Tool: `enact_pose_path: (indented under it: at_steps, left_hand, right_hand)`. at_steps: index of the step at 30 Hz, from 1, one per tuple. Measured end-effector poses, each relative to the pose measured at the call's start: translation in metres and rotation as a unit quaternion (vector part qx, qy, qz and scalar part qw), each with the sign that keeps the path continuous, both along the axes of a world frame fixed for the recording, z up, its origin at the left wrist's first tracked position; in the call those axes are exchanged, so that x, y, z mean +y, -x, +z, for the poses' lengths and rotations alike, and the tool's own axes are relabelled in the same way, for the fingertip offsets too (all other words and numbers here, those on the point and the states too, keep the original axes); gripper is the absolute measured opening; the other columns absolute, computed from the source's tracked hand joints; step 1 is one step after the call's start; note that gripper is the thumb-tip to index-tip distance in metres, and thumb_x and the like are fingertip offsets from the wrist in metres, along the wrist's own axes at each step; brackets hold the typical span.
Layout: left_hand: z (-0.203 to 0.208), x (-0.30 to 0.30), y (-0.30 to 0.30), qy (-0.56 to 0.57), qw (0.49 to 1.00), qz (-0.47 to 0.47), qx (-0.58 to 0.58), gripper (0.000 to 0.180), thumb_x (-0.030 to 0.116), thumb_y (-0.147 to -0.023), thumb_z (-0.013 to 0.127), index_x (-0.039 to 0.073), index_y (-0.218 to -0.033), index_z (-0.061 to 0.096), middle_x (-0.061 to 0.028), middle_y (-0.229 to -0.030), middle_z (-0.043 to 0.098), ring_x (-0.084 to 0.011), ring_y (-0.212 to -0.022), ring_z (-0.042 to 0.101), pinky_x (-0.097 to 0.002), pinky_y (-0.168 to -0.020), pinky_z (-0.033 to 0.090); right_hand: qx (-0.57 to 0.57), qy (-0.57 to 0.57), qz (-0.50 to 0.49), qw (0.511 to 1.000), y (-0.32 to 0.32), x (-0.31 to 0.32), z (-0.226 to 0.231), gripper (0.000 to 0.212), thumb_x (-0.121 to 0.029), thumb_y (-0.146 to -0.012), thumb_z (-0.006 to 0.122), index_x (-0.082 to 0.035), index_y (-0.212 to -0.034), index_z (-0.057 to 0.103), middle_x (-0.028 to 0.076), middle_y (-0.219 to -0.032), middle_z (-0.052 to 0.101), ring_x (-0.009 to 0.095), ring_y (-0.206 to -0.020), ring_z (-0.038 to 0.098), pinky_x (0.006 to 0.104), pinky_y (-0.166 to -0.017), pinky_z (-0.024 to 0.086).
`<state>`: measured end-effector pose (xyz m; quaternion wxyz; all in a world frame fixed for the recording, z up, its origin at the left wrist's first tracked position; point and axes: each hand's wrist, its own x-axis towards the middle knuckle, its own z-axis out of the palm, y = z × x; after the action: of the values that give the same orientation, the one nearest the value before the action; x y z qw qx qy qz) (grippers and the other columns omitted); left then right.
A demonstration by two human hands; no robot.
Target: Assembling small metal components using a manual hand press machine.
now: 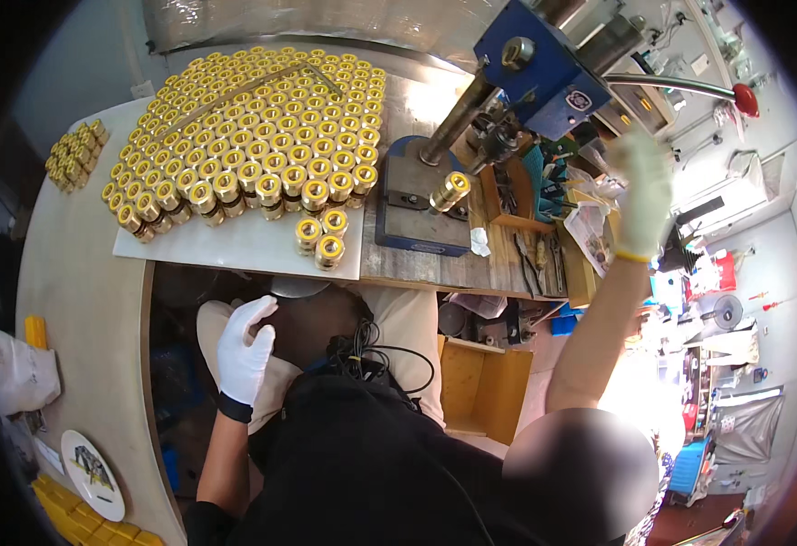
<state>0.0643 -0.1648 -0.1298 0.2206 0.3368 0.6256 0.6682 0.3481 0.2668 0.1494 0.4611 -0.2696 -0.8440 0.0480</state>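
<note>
My left hand, in a white glove, hangs below the bench edge over my lap with fingers loosely apart, holding nothing. My right hand, gloved in pale fabric, is raised to the right, reaching up near the lever with a red knob; it does not touch it. A blue hand press stands on a blue base plate. One brass fitting sits on the base under the ram. Several rows of brass fittings fill a white board.
A small pile of brass fittings lies at the bench's far left. Tools lie in a wooden tray right of the press. Yellow blocks and a round white disc sit lower left. A black cable crosses my lap.
</note>
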Motion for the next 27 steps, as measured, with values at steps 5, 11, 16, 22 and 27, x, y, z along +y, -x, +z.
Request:
enact_pose_path:
  at_steps: [5, 11, 16, 22, 27]
  left_hand:
    - [-0.011, -0.017, 0.001, 0.022, 0.998, 0.014, -0.059, 0.031, 0.009, -0.105, 0.065, -0.003, -0.134, 0.069, -0.0122, -0.130, 0.072, -0.0199, -0.120, 0.069, -0.0308, -0.106, 0.051]
    - [0.013, 0.007, -0.006, 0.092, 0.995, -0.030, 0.030, 0.027, 0.012, -0.099, 0.073, 0.003, -0.125, 0.076, -0.0132, -0.123, 0.075, -0.0264, -0.116, 0.071, -0.0345, -0.103, 0.054]
    - [0.018, 0.027, -0.025, 0.098, 0.989, -0.055, 0.091, 0.034, 0.020, -0.098, 0.075, 0.004, -0.129, 0.074, -0.0148, -0.127, 0.074, -0.0305, -0.120, 0.070, -0.0377, -0.106, 0.053]
    - [0.029, 0.037, -0.009, 0.088, 0.971, -0.037, 0.221, 0.041, 0.025, -0.095, 0.078, 0.005, -0.131, 0.072, -0.0157, -0.128, 0.072, -0.0352, -0.121, 0.067, -0.0427, -0.107, 0.053]
    - [0.073, 0.087, 0.016, 0.117, 0.904, -0.051, 0.408, 0.065, 0.035, -0.082, 0.086, 0.006, -0.138, 0.067, -0.0164, -0.133, 0.068, -0.0382, -0.127, 0.061, -0.0477, -0.106, 0.051]
  right_hand:
    - [-0.088, 0.313, -0.047, 0.945, 0.081, -0.057, -0.123, 0.064, -0.045, -0.086, 0.084, 0.003, -0.127, 0.074, 0.018, -0.111, 0.078, 0.025, -0.101, 0.075, 0.0364, -0.094, 0.057]
    - [-0.096, 0.249, -0.035, 0.963, 0.104, -0.041, -0.169, 0.059, -0.047, -0.082, 0.085, 0.002, -0.114, 0.077, 0.021, -0.102, 0.078, 0.030, -0.094, 0.077, 0.0376, -0.087, 0.058]
    - [-0.053, 0.256, -0.039, 0.964, 0.099, -0.041, -0.166, 0.055, -0.039, -0.083, 0.089, 0.005, -0.113, 0.077, 0.013, -0.093, 0.078, 0.018, -0.084, 0.073, 0.0313, -0.080, 0.057]
    - [-0.025, 0.303, -0.002, 0.953, 0.096, -0.095, -0.149, 0.047, -0.029, -0.082, 0.091, 0.002, -0.116, 0.079, 0.002, -0.088, 0.075, 0.006, -0.078, 0.064, 0.0221, -0.072, 0.053]
    - [-0.105, 0.252, 0.138, 0.952, 0.124, -0.133, -0.192, 0.047, -0.035, -0.083, 0.089, -0.006, -0.118, 0.079, 0.015, -0.093, 0.077, 0.022, -0.076, 0.073, 0.0333, -0.075, 0.060]
